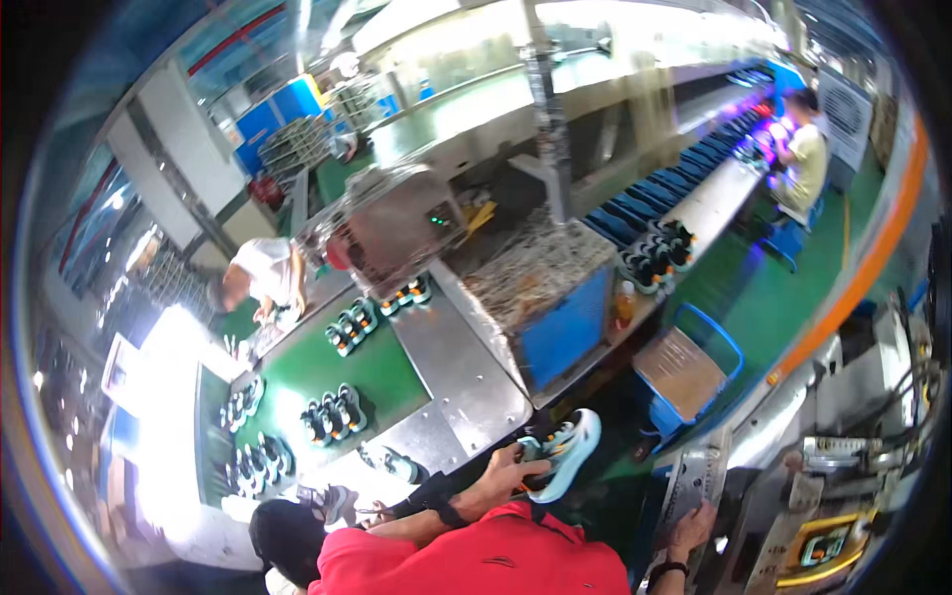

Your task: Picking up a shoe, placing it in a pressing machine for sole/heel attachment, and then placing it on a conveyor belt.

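Observation:
My left hand [508,474], a dark band on its wrist, is closed around the collar of a pale blue-and-white sneaker [573,456]. The shoe is tilted in the air beyond the front edge of the metal-edged worktable [466,421]. On the right, my right hand [691,528] lies against a metal plate [697,478] of a machine, its fingers partly stretched out. It also has a dark band at the wrist. Several similar sneakers [335,415] stand in rows on the green belt [387,382]. A pair of sneakers [389,463] sits at the near edge.
A dark-haired person [288,535] is close on my left; another [268,283] works across the belt. A blue-framed chair [684,372] stands to the right. Beyond it runs a line of dark shoe parts [659,188], where a seated person [801,164] works. Machinery [833,496] crowds the lower right.

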A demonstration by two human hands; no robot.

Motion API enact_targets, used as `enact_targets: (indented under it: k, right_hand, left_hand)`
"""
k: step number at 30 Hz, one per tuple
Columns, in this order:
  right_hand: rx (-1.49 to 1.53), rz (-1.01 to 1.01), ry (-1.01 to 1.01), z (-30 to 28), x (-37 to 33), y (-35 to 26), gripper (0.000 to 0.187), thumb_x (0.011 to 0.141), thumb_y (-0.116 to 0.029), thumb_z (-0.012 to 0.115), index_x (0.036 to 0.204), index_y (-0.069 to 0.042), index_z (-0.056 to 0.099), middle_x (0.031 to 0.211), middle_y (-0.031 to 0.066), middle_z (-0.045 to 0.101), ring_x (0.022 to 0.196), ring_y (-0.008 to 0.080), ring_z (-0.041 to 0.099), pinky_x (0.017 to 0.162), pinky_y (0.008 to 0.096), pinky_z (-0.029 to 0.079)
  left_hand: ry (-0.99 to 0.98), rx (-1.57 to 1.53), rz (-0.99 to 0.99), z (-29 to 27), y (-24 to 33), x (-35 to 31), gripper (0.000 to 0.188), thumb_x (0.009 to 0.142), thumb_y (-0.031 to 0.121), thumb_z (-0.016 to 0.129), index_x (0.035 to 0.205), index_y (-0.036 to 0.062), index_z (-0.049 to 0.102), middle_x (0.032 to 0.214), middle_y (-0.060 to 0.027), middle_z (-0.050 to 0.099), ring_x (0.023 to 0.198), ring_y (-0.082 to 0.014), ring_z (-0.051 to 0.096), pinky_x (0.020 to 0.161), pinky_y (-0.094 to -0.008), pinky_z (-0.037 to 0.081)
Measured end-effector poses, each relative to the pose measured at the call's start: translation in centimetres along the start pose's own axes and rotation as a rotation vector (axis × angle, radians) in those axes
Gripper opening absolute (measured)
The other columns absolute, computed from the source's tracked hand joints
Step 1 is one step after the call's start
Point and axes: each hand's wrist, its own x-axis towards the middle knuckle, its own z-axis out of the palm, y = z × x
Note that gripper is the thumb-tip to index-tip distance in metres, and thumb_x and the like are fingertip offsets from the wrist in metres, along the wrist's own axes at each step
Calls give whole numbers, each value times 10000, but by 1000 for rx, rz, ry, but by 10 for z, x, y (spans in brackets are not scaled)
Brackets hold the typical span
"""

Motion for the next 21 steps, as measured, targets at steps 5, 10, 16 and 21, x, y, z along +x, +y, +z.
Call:
enact_targets:
  k: [5, 10, 16, 21]
  right_hand:
    - [142, -71, 62, -7, 69, -35, 299, 841, -50, 550, 1136, -7, 575, 1036, 182, 584, 975, 347, 567, 861, 413, 454]
    - [630, -524, 5, -83, 180, -278, 181, 918, -9, 562, 1092, 16, 606, 1098, 141, 619, 968, 192, 608, 754, 336, 490]
    - [356, -1227, 255, -157, 237, -606, 361, 789, 81, 635, 1135, -23, 622, 1100, 112, 645, 953, 231, 621, 831, 328, 479]
    - [19, -1736, 359, -146, 223, -849, 551, 771, 98, 595, 1294, -66, 540, 1327, 112, 542, 1229, 300, 514, 1013, 386, 419]
  left_hand:
    - [392, -135, 6, -114, -32, 22, 277, 761, 38, 738, 1006, -55, 649, 895, -90, 670, 779, -172, 648, 710, -318, 538]
    - [650, -312, 69, -255, -54, 61, 238, 757, 63, 734, 969, -24, 670, 866, -89, 680, 742, -216, 655, 725, -375, 532]
    - [994, -340, 428, -439, -58, 114, 141, 724, 54, 701, 839, 11, 630, 806, -78, 633, 698, -196, 614, 601, -348, 498]
    - [1242, -466, 289, -600, -65, 134, 306, 702, 141, 709, 975, 29, 630, 898, -97, 614, 745, -228, 603, 532, -348, 483]
